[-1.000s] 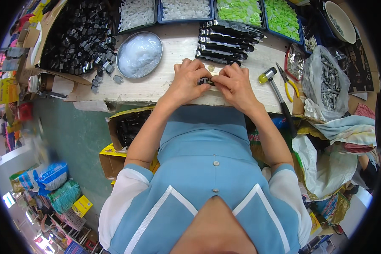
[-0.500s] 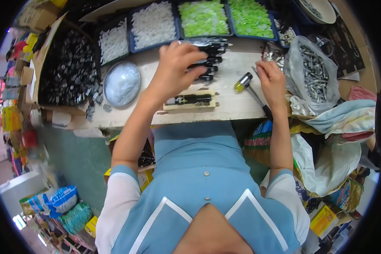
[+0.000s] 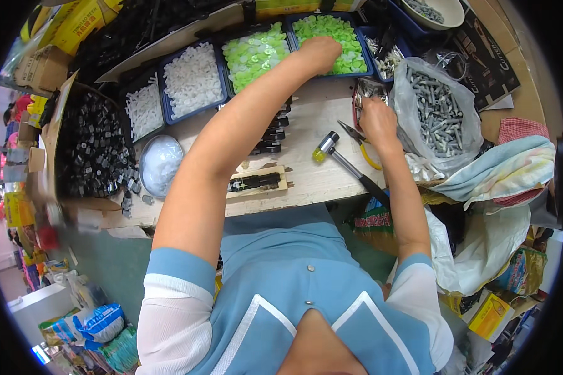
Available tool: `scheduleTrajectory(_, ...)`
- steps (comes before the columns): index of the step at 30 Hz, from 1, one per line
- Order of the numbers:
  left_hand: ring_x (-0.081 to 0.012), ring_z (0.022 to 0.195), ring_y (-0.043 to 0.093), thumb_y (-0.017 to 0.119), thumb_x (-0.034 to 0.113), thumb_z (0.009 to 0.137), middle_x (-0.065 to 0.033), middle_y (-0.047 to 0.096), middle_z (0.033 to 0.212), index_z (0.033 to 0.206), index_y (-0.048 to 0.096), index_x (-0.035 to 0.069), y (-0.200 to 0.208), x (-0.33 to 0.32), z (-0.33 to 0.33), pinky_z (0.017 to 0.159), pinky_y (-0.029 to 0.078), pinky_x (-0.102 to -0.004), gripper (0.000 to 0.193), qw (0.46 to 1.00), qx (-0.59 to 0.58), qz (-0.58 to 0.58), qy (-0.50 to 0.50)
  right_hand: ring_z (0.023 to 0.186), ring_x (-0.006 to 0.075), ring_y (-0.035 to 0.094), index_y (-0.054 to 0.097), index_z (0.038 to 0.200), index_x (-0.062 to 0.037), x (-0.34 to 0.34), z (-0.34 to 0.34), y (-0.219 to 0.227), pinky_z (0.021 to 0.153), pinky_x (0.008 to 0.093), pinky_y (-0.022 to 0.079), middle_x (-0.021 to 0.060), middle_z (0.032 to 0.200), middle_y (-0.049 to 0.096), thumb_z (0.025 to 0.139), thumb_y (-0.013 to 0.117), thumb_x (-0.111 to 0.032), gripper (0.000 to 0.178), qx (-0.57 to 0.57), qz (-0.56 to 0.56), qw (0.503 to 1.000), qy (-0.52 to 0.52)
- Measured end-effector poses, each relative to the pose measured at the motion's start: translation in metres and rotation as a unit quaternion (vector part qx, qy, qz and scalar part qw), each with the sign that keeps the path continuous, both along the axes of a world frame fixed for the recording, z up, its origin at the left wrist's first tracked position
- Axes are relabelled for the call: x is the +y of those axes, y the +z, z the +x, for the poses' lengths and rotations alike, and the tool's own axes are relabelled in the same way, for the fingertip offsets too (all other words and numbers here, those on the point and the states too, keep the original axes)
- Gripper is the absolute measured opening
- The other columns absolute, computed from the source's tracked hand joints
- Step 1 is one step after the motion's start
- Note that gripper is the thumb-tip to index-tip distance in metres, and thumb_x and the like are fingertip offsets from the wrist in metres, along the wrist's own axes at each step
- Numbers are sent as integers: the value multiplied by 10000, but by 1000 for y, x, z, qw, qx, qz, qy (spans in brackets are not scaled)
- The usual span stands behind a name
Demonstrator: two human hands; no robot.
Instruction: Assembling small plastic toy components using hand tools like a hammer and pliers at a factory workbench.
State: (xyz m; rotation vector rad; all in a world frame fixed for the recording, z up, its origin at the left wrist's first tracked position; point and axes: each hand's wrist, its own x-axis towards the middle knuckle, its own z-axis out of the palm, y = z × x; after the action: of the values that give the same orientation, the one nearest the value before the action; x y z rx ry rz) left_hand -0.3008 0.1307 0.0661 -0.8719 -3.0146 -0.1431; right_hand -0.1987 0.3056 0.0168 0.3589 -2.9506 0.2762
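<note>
My left hand (image 3: 319, 55) reaches across the bench into the tray of bright green plastic pieces (image 3: 356, 61). Its fingers are curled down among them, tips hidden. At the small red-edged container of shiny metal parts (image 3: 370, 89), my right hand (image 3: 378, 117) has its fingers drawn together, and what they pinch is hidden. Pliers with yellow handles (image 3: 365, 145) lie beside it, left of the wrist. A hammer with a yellow-and-black head (image 3: 326, 147) lies farther left. Below my left forearm, a wooden fixture (image 3: 286, 181) bears a long black part (image 3: 256, 182). Several black parts (image 3: 273, 134) are lined up behind it.
Trays of white pieces (image 3: 192, 81) and paler green pieces (image 3: 256, 55) line the back. At left stand a carton of black parts (image 3: 97, 147) and a round dish (image 3: 161, 164). A plastic bag of grey metal pins (image 3: 438, 115) and cloths (image 3: 500, 165) are on the right.
My left hand has left the row of black parts and moved right and away to the green tray. My right hand has shifted onto the metal parts, leaving the pliers uncovered. The view has turned slightly.
</note>
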Motion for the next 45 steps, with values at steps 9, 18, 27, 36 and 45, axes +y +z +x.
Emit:
scheduleTrajectory(9, -347, 746, 601, 609, 37, 630, -175, 628, 794, 753, 646, 49, -7, -13, -14, 653, 483, -409, 129, 989, -77, 124, 7, 741, 331, 586, 622, 773, -63, 10, 3, 0, 626, 430, 464, 115, 792, 583, 738, 580, -85, 59, 32, -51, 998, -7)
scheduleTrajectory(18, -333, 772, 617, 570, -11, 660, -186, 621, 784, 774, 628, 11, -8, -8, -9, 635, 495, -407, 130, 997, -16, 69, 21, 732, 347, 573, 596, 755, -40, 16, 10, 8, 610, 437, 443, 137, 792, 580, 748, 591, -99, 60, 71, -173, 982, 16)
scheduleTrajectory(27, -169, 656, 616, 562, 17, 826, -124, 610, 787, 974, 560, -47, 52, -46, 89, 520, 508, -261, 161, 648, -265, 713, 43, 570, 9, 442, 603, 841, -70, -4, 36, 50, 497, 152, 329, -57, 653, 520, 825, 615, -148, 81, -223, -648, 725, -61)
scheduleTrajectory(36, -199, 749, 615, 557, 50, 854, -130, 605, 873, 960, 546, 23, -16, -73, 216, 577, 515, -295, 110, 389, -346, 854, -10, 687, 39, 437, 566, 851, -43, -85, 84, 64, 632, 187, 359, -38, 751, 514, 853, 579, -142, 100, -293, -699, 641, 121)
scheduleTrajectory(45, -184, 776, 611, 557, 66, 858, -119, 608, 879, 955, 548, 31, -21, -94, 239, 593, 519, -294, 104, 418, -308, 855, -17, 697, 62, 436, 558, 845, -43, -115, 98, 69, 665, 204, 364, -30, 770, 516, 858, 577, -145, 104, -325, -684, 639, 139)
